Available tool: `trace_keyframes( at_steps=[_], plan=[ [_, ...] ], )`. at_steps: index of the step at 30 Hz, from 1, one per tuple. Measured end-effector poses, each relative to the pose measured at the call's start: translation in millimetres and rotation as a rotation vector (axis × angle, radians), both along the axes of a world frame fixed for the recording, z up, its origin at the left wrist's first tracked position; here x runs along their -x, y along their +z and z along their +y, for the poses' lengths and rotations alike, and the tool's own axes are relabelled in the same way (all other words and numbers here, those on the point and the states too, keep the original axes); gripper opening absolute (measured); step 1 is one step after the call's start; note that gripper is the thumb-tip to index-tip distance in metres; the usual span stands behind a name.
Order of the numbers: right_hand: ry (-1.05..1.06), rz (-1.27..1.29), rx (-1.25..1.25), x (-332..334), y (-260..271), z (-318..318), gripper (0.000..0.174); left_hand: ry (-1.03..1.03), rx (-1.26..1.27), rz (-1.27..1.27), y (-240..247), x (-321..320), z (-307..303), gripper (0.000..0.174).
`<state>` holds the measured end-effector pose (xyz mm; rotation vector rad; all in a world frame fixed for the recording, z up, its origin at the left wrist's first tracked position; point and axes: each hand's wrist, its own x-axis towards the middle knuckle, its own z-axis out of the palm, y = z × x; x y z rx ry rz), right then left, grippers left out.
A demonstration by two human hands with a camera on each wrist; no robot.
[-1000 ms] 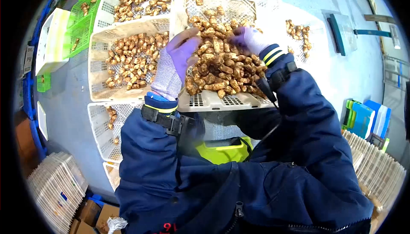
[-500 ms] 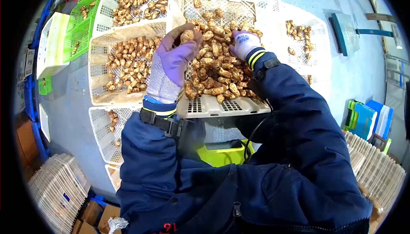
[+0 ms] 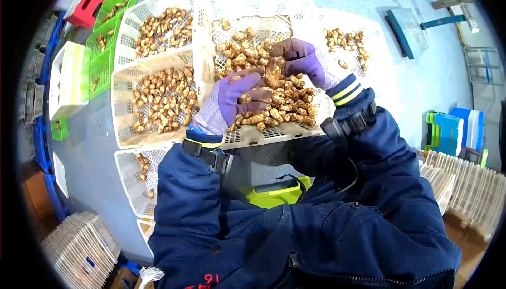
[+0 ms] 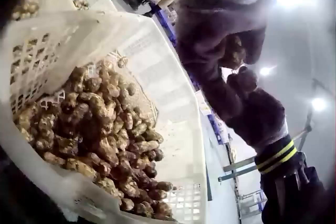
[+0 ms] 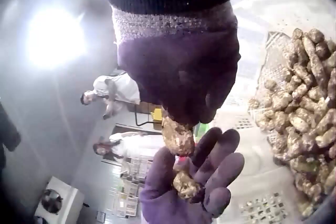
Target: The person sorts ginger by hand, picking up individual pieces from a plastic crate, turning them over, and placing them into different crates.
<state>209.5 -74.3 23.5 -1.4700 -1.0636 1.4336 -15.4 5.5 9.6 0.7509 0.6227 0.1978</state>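
Both gloved hands are close together above a crate [image 3: 253,139] heaped with knobbly brown tubers [image 3: 284,111]. My right hand [image 3: 305,63] pinches a brown tuber [image 5: 178,137] by its upper end, as the right wrist view shows. Just below it, my left hand [image 3: 237,98] faces palm up with its fingers curled round a smaller tuber [image 5: 186,184]. In the left wrist view, the left hand [image 4: 218,45] and the right hand [image 4: 262,116] are beside the crate's far wall, raised above the pile [image 4: 105,140].
Crates with more tubers stand at the left [image 3: 118,109] and right [image 3: 369,22]. Green baskets [image 3: 99,73] and a red stool [image 3: 86,9] are farther left. Stacked white crates [image 3: 81,249] stand lower left. Two people [image 5: 118,88] in white appear in the right wrist view.
My right hand has come off the pile and up beside my left hand, with a tuber pinched. The left hand has turned toward it. The head view has shifted.
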Motion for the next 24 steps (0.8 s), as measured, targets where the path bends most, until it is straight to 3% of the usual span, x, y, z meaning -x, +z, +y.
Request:
trace_keyframes(
  at_steps=[2, 4, 6, 9, 12, 13, 14, 16, 17, 20, 22, 24],
  plan=[
    [-0.094, 0.175, -0.134, 12, 4, -10, 0.036, -0.156, 0.048, -0.099, 17, -4, -9, 0.044],
    [-0.16, 0.287, -0.259, 23, 7, -20, 0.036, -0.148, -0.076, -0.058, 23, -7, -17, 0.041],
    [-0.224, 0.161, -0.234, 32, 21, -24, 0.037, -0.023, -0.152, -0.028, 18, -11, -23, 0.04],
    [-0.336, 0.19, -0.072, 33, 18, -25, 0.041, 0.14, -0.247, 0.141, 34, -16, -26, 0.034],
    [-0.225, -0.027, -0.053, 33, 32, -31, 0.044, 0.289, -0.538, 0.19, 19, -24, -30, 0.033],
    [-0.188, -0.184, -0.212, 32, 15, -31, 0.044, 0.3, -0.642, 0.179, 2, -23, -26, 0.034],
    [-0.357, -0.065, -0.18, 41, 22, -30, 0.045, 0.28, -0.797, 0.255, 8, -26, -29, 0.034],
    [-0.44, 0.065, -0.153, 42, -6, -24, 0.044, 0.229, -1.11, 0.399, 26, -34, -39, 0.034],
    [-0.427, 0.053, -0.155, 40, 7, -26, 0.041, 0.216, -0.983, 0.399, 12, -33, -36, 0.035],
    [-0.332, 0.145, -0.11, 30, 35, -36, 0.039, 0.251, -0.358, 0.04, 30, -30, -37, 0.038],
    [-0.315, 0.279, -0.19, 24, 28, -38, 0.041, 0.189, -0.485, 0.082, 38, -29, -28, 0.034],
    [-0.294, 0.457, -0.232, 21, 28, -39, 0.045, 0.295, -0.265, 0.029, 41, -31, -27, 0.036]
  ],
)
